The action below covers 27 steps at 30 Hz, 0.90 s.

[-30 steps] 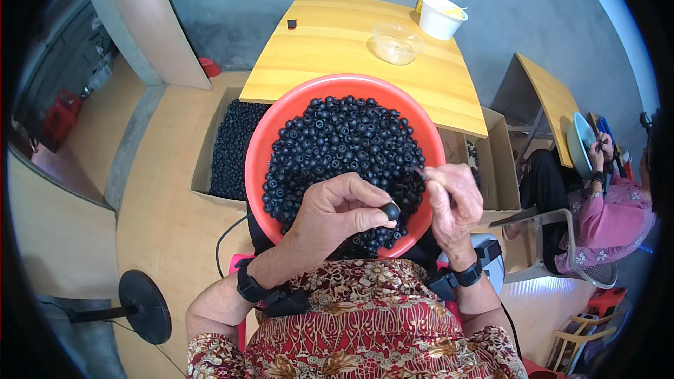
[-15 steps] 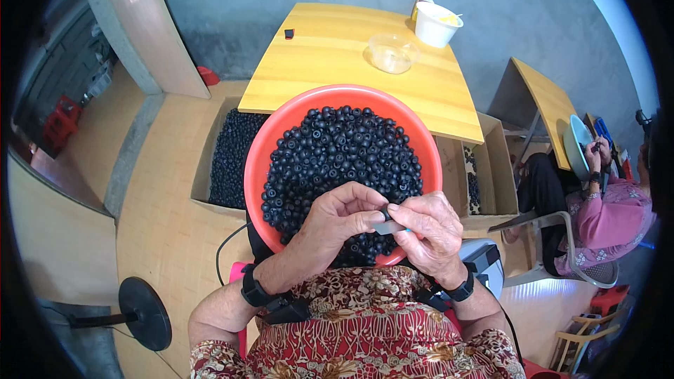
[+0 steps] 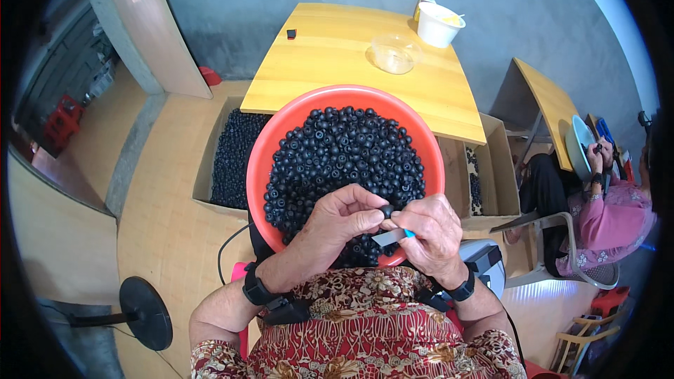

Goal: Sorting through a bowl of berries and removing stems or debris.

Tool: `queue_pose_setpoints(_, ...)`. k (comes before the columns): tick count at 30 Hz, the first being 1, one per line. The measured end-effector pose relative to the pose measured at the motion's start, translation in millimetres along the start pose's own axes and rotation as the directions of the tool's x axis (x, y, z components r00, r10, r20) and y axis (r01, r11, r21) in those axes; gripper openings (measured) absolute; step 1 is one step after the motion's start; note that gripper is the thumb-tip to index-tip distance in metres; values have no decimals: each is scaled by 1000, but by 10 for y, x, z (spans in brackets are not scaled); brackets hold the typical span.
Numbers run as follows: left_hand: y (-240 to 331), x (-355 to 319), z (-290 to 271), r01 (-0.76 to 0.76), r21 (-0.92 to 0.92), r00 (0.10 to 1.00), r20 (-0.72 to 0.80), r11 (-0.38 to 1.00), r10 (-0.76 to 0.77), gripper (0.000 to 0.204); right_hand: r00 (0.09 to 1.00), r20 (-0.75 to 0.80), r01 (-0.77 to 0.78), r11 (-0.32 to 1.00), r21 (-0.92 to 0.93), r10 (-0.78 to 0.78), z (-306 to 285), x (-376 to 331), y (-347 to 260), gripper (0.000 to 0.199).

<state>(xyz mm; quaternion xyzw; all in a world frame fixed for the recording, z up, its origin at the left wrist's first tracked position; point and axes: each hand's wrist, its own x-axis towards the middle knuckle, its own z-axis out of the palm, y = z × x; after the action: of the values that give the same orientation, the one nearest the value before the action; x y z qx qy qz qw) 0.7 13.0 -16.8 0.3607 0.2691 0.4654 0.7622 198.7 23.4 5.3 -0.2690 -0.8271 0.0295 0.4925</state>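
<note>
Pinching one round black bead [image 3: 387, 211] between thumb and forefinger, the left hand [image 3: 344, 216] holds it over the red basin [image 3: 257, 168], just inside its near edge, presumably so anything dropped lands among the loose beads [image 3: 344, 147]. Right hand [image 3: 432, 230]: fingers curled around a teal-ended metal blade [image 3: 387, 237], near the bead, likely for control.

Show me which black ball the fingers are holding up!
The ball pinched by the left hand, close to the blade in the right hand. It's above the red bowl; the other balls there lie heaped inside.
</note>
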Motion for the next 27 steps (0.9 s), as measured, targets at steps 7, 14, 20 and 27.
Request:
queue_pose_setpoints(7, 44, -7, 32, -26, -116, 1000, -11, 993, 25, 15, 999, 18, -41, 999, -4, 41, -71, 46, -13, 25)
queue_pose_setpoints(14, 41, -15, 45, -76, -110, 997, -16, 991, 75, 14, 997, 68, -13, 993, -116, 21, -72, -2, -12, 35)
queue_pose_setpoints(20, 38, -14, 52, -60, -165, 997, 28, 984, 66, 12, 998, 62, -4, 991, -130, 12, -71, -8, -6, 37)
queue_pose_setpoints(27, 2, -6, 14, -31, -215, 997, 68, 976, 47, 13, 998, 70, 3, 986, -168, 9, -104, -14, -10, 38)
